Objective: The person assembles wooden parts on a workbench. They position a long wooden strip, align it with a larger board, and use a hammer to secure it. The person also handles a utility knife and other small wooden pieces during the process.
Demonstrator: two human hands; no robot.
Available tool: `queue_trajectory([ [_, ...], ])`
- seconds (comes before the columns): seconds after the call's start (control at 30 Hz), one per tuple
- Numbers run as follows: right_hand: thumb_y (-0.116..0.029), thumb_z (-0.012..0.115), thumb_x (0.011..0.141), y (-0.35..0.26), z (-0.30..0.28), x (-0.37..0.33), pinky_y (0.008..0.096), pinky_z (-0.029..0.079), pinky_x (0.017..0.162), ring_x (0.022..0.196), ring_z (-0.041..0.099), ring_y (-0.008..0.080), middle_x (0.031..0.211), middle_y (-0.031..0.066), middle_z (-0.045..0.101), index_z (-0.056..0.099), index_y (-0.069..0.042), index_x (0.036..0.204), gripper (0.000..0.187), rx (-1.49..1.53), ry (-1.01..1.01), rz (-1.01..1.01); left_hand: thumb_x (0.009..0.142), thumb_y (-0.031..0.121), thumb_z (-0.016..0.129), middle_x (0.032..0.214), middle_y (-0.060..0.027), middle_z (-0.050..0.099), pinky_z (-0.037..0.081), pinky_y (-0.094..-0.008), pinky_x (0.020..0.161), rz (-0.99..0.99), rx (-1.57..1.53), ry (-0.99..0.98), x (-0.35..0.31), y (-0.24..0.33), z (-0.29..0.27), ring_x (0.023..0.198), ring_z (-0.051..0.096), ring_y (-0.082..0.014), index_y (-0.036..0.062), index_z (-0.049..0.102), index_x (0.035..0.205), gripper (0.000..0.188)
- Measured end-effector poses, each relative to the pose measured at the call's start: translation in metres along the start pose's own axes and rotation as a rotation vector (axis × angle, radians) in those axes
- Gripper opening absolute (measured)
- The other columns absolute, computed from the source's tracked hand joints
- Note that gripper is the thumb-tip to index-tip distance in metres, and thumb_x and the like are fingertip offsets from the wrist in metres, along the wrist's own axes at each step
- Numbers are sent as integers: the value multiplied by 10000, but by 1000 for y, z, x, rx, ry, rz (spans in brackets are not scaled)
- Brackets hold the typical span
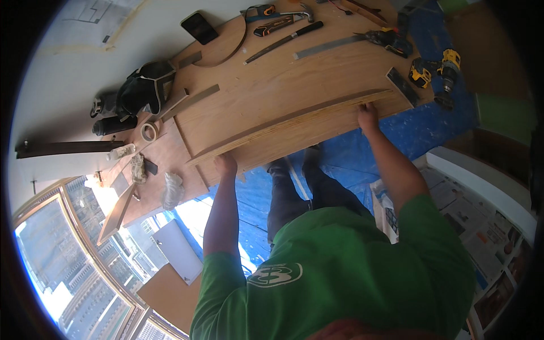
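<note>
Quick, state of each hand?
Left hand: closed on the long wooden strip, near its left end.
Right hand: closed on it too, near the right end.

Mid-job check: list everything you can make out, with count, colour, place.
Wooden strip: one, light brown, between the hands
Worktop: one, light brown, centre
Phone: one, black, upper left
Hammer: one, grey head, top centre
File-like tool: one, dark, below hammer
Drill: one, yellow-black, far right
Tape roll: one, beige, left
Bag: one, black, left
Sheet: one, blue, floor
Newspaper: several sheets, whitish, right
Window: one, lower left
Other small items: too unclear to count
Left hand: one, bare, strip's left end
Right hand: one, bare, strip's right end
</note>
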State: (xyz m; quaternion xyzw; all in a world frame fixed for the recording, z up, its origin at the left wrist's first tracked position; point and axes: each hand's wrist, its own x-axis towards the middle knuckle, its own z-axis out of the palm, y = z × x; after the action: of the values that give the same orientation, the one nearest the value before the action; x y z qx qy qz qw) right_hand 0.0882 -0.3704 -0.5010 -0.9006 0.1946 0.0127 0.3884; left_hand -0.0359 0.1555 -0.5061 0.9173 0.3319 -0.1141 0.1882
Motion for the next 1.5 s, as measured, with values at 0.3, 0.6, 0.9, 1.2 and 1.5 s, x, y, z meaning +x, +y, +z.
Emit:
queue_trajectory([
  [0.3,-159,600,955,23,3,5,523,497,899,1080,615,452,1151,265,663,652,13,1155,268,-372,-19,-84,1004,358,463,1436,-213,546,379,-572,1070,67,243,65,-19,18,-11,1314,498,-421,87,491,1455,527],
  [0.6,-187,637,931,-14,-13,0,503,477,988,1153,591,434,1243,240,651,664,-2,1202,329,-341,-40,-21,952,348,539,1317,-146,655,378,-524,1054,-28,246,70,-24,18,-29,1276,542,-342,102,619,1319,449],
  [0.9,-266,646,949,12,-13,5,480,484,1008,1208,586,407,1255,206,665,654,-40,1249,375,-446,9,-106,975,385,564,1412,-136,600,339,-507,1119,110,159,86,-22,3,-27,1373,491,-323,143,625,1356,455],
  [1.2,-268,654,938,17,-11,5,486,504,971,1175,613,403,1244,209,671,652,-42,1244,380,-416,-5,-118,939,408,619,1423,-113,596,327,-490,1130,60,199,84,-23,0,-23,1381,487,-311,155,606,1372,502],
  [1.5,-231,653,923,-23,-9,30,496,510,930,1109,638,427,1164,231,695,695,-14,1142,311,-387,-75,32,979,425,538,1433,-97,590,319,-490,1135,-85,164,14,-21,19,-29,1377,495,-287,175,563,1420,508],
])
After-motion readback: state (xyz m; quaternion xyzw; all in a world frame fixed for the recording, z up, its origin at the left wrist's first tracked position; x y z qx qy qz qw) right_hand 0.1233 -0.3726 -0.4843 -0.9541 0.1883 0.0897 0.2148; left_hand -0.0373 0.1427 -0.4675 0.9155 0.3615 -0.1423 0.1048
